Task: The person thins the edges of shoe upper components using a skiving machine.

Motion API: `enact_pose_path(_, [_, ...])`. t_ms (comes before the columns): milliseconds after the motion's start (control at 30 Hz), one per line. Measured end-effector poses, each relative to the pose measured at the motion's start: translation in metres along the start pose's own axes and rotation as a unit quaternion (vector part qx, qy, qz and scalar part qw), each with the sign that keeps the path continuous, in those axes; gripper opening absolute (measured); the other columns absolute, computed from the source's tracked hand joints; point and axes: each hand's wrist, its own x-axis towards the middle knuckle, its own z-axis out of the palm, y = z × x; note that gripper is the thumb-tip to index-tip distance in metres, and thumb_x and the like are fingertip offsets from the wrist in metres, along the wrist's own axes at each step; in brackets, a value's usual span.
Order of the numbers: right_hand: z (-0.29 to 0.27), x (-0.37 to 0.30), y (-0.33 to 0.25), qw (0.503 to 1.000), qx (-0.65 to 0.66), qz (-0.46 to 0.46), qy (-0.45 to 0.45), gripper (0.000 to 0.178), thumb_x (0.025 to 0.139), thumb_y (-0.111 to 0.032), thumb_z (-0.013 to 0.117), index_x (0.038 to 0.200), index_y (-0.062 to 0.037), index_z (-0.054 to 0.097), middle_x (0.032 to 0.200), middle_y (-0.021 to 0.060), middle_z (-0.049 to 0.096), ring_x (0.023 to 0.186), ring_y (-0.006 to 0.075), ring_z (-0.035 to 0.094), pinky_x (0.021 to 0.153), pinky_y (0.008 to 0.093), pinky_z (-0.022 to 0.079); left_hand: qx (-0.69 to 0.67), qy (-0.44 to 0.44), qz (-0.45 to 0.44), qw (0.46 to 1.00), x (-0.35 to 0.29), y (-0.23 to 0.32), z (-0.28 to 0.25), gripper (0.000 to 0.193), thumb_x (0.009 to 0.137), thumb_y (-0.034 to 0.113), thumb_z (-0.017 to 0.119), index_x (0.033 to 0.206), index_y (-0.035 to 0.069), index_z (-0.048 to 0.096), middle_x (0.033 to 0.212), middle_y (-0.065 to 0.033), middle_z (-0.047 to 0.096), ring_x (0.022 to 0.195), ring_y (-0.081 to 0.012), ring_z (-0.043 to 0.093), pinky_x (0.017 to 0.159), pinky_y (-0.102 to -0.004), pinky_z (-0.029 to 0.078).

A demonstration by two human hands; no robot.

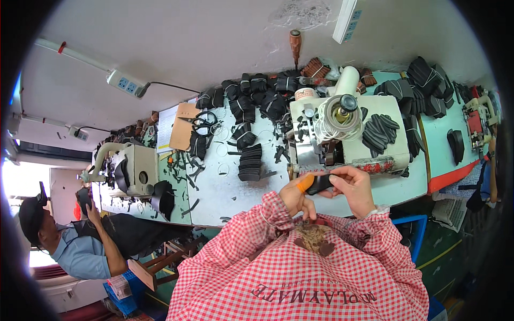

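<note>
Just in front of the table's near edge, both my hands hold a small flat black piece (320, 184), perhaps leather. My left hand (293, 198), with an orange finger cover (305, 183) on one finger, grips its left end. At its right end, the thumb and fingers of my right hand (354, 190) pinch it. Right behind my hands stands a cream bench machine (396, 155) with metal parts at its left side. A heap of dark curved pieces (380, 134) lies on its top. Left of the machine, a neat stack of black pieces (250, 163) rests on the white table.
Tied black bundles (273, 104) line the table's back. Black-handled scissors (203, 123) lie by a brown board (184, 125). A screwdriver (295, 45) stands upright behind. Leftward are another machine (131, 168) and a seated co-worker (85, 246) holding a dark object. A blue frame (420, 230) stands right.
</note>
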Motion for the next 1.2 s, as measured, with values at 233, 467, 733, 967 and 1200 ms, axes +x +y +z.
enact_pose_path(233, [-0.007, 0.026, -0.007, 0.988, -0.124, 0.052, -0.08, 0.02, 0.088, -0.018, 0.063, 0.088, 0.0016, 0.063, 0.069, 0.0064, 0.065, 0.054, 0.011, 0.061, 0.046, 0.0229, 0.046, 0.188, 0.061, -0.051, 0.979, 0.002, 0.048, -0.002, 0.047, 0.098, 0.038, 0.033, 0.122, 0.001, 0.046, 0.091, -0.0199, 0.066, 0.042, -0.0227, 0.059, 0.033, -0.0274, 0.041])
enact_pose_path(467, [-0.013, 0.047, -0.02, 0.959, -0.256, -0.116, -0.019, 0.02, 0.081, -0.016, 0.066, 0.085, 0.0035, 0.064, 0.069, 0.0144, 0.065, 0.056, 0.022, 0.064, 0.054, 0.031, 0.049, 0.352, 0.19, -0.059, 0.915, 0.016, 0.082, -0.011, 0.033, 0.097, 0.026, 0.037, 0.098, 0.003, 0.06, 0.066, -0.0107, 0.064, 0.033, -0.0147, 0.049, 0.031, -0.0235, 0.035])
enact_pose_path(733, [-0.022, 0.056, -0.014, 0.854, -0.46, -0.241, 0.031, 0.021, 0.076, -0.011, 0.065, 0.091, 0.0032, 0.064, 0.075, 0.017, 0.063, 0.062, 0.0256, 0.062, 0.061, 0.0344, 0.049, 0.317, 0.134, -0.113, 0.932, 0.032, 0.087, -0.012, 0.031, 0.098, 0.023, 0.035, 0.107, 0.002, 0.055, 0.066, -0.0113, 0.064, 0.034, -0.0151, 0.048, 0.032, -0.025, 0.036])
enact_pose_path(967, [-0.024, 0.051, -0.014, 0.868, -0.395, -0.294, -0.058, 0.019, 0.078, -0.008, 0.063, 0.096, -0.0019, 0.066, 0.082, 0.0141, 0.062, 0.08, 0.0305, 0.061, 0.074, 0.0352, 0.048, 0.243, 0.1, -0.156, 0.952, 0.046, 0.083, 0.0, 0.029, 0.098, 0.022, 0.036, 0.11, 0.002, 0.053, 0.07, -0.0148, 0.064, 0.039, -0.019, 0.055, 0.033, -0.0258, 0.038])
enact_pose_path(1200, [-0.04, 0.036, -0.028, 0.832, -0.497, -0.244, -0.035, 0.016, 0.076, -0.012, 0.063, 0.089, -0.0052, 0.067, 0.086, 0.0119, 0.063, 0.086, 0.0334, 0.056, 0.076, 0.0426, 0.045, 0.316, 0.215, -0.085, 0.92, 0.031, 0.077, -0.007, 0.031, 0.098, 0.022, 0.037, 0.108, 0.002, 0.057, 0.061, -0.0099, 0.061, 0.038, -0.016, 0.054, 0.031, -0.0246, 0.036])
